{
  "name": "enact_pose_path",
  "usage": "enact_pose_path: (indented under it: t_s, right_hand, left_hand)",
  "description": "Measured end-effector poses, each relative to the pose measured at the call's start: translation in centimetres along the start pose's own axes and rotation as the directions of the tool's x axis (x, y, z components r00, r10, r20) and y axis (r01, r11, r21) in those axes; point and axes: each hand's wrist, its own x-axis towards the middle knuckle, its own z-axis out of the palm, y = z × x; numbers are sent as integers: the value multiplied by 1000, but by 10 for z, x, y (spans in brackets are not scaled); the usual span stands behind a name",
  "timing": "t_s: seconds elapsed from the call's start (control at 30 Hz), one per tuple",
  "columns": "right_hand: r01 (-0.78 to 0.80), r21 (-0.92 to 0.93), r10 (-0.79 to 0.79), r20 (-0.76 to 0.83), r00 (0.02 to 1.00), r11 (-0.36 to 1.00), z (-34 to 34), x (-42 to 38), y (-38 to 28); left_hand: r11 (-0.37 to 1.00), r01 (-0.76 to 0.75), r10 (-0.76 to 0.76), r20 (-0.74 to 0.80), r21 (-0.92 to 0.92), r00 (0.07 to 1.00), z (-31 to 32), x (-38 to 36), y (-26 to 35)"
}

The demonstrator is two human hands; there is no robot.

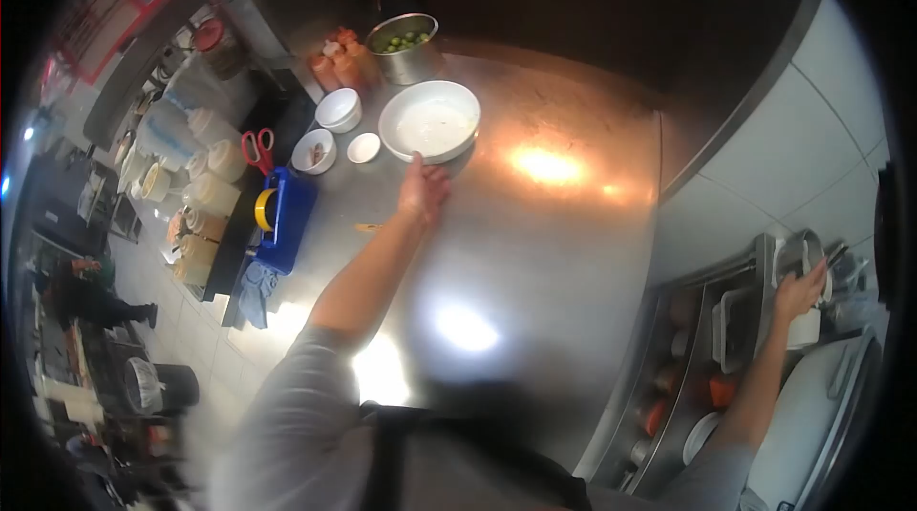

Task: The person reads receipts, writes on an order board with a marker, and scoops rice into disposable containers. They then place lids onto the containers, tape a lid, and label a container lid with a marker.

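Note:
On the steel counter [535, 272], my left hand [423, 192] grips the near rim of a large white bowl [430, 119], thumb over the edge; a thin pale residue lies inside. Far to the right, my right hand [800, 291] is closed on a round metal container [799, 251] above the shelf unit. Left of the large bowl sit a white bowl [338, 110], a small white dish [364, 148] and another white bowl [314, 152] with small bits in it. Behind them stands a metal pot [405, 51] with green round items.
Orange-topped bottles [341, 67] stand beside the pot. Red scissors [258, 150], a blue tray [289, 223] with yellow tape [266, 210] and several squeeze bottles [210, 194] line the left edge. A person [95, 296] is at the far left. Shelves [693, 344] stand at right.

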Motion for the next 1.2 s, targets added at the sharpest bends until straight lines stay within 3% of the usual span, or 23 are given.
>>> enact_pose_path:
  t_s: [0.07, 0.13, 0.17, 0.2, 0.23, 0.27, 0.3, 0.33, 0.37, 0.4, 0.43, 0.5, 0.6, 0.63, 0.7, 0.73, 0.83, 0.9, 0.97, 1.03, 1.1, 1.17, 1.2]
  right_hand:
    - [87, 115, -89, 17, 996, 990, -38, -32, -24]
    - [311, 315, -326, -6, 945, 897, -64, -86, -44]
    - [321, 357, -371, 81, 925, 877, -93, -114, -68]
    - [337, 447, -413, 83, 907, 829, -117, -147, -86]
    - [394, 482, -460, 21, 888, 783, -121, -184, -91]
    - [221, 638, -384, 127, 914, 737, -146, -217, -113]
    - [256, 624, -460, 188, 868, 739, -175, -242, -129]
    - [152, 675, -457, 300, 838, 722, -203, -270, -147]
    - [65, 786, -369, 213, 905, 614, -228, -306, -175]
    - [156, 830, -500, 164, 850, 536, -238, -341, -178]
    - [102, 812, -486, 239, 840, 575, -298, -353, -216]
    - [57, 891, -510, 204, 836, 450, -322, -412, -246]
    - [-485, 825, -621, 548, 560, 291, -409, -446, -307]
    - [-462, 848, -668, 503, 548, 260, -418, -460, -323]
    - [-413, 891, -757, 400, 517, 188, -428, -481, -359]
    - [-164, 937, -799, 348, 490, 307, -440, -484, -377]
    - [-240, 951, -876, 279, 392, 195, -477, -506, -434]
    - [-325, 918, -943, 291, 163, 227, -492, -529, -472]
    - [-208, 977, -987, 78, 137, 48, -537, -553, -525]
    - [-119, 948, -955, -296, 3, -294, -549, -587, -580]
    - [-64, 908, -883, -417, -215, -414, -605, -581, -637]
    - [13, 810, -794, -572, -208, -587, -631, -587, -704]
    - [105, 812, -813, -551, -188, -574, -644, -587, -739]
  left_hand:
    - [996, 33, -47, 172, 83, 984, 4, -32, 0]
    - [995, 53, -82, 424, 81, 902, -19, -46, -23]
    - [990, -38, -12, 356, 135, 935, -25, -71, -40]
    - [968, -181, 35, 615, 176, 788, -45, -91, -57]
    - [990, -90, 27, 474, 110, 880, -55, -128, -86]
    - [993, 23, 43, 544, -114, 838, -72, -157, -120]
    - [840, -369, 44, 628, 398, 777, -81, -212, -115]
    - [730, -460, -44, 706, 505, 706, -94, -258, -110]
    - [819, -366, -120, 755, 442, 645, -106, -301, -104]
    - [763, -408, -259, 815, 502, 518, -116, -332, -84]
    - [696, -470, -398, 836, 543, 378, -127, -351, -69]
    - [677, -519, -384, 852, 522, 356, -147, -362, -37]
    - [510, -725, -201, 884, 463, 423, -189, -365, 6]
    - [442, -777, -154, 891, 449, 428, -207, -365, 21]
    - [411, -721, -163, 823, 557, 544, -241, -391, 75]
    - [401, -683, -165, 781, 611, 602, -260, -405, 96]
    - [360, -707, 63, 740, 608, 669, -355, -435, 109]
    - [526, -535, 83, 586, 661, 806, -415, -481, 141]
    - [460, -697, 426, 552, 550, 717, -475, -518, 152]
    - [489, -447, 402, 261, 749, 877, -546, -554, 154]
    - [543, -260, 433, -1, 799, 901, -594, -594, 162]
    - [591, -125, 486, -228, 797, 844, -630, -626, 155]
    - [623, -53, 510, -354, 780, 784, -649, -642, 148]
